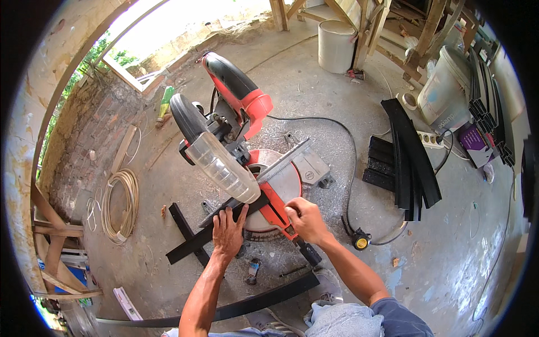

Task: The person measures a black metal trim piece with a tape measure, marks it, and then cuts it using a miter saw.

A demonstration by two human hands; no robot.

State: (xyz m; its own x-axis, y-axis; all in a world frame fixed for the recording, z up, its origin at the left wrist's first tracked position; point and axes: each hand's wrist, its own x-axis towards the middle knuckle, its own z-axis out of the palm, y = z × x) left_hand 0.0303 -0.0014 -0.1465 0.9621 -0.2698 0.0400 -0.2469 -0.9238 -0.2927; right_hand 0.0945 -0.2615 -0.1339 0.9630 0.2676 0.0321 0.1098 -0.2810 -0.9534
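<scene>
Black strip (193,245) is laid across the saw (238,90), pressed by the open left hand (227,235); right hand (306,222) is curled closed over the saw's base. Contents of white bucket (337,49), tub (443,92) and purple box (476,145) can't be made out.

The left hand (228,231) and right hand (306,220) are ungloved, with slender fingers and lean wrists; both forearms (203,289) are uncovered and narrow toward the wrist; a dark blue-grey sleeve (401,319), plain and softly creased, covers the right upper arm and ends near the elbow; pale grey-blue cloth (345,321), wrinkled and mottled with lighter patches, bunches at the lower edge; a greyish shoe (330,285) shows just beyond that cloth, its details too small to tell.
</scene>
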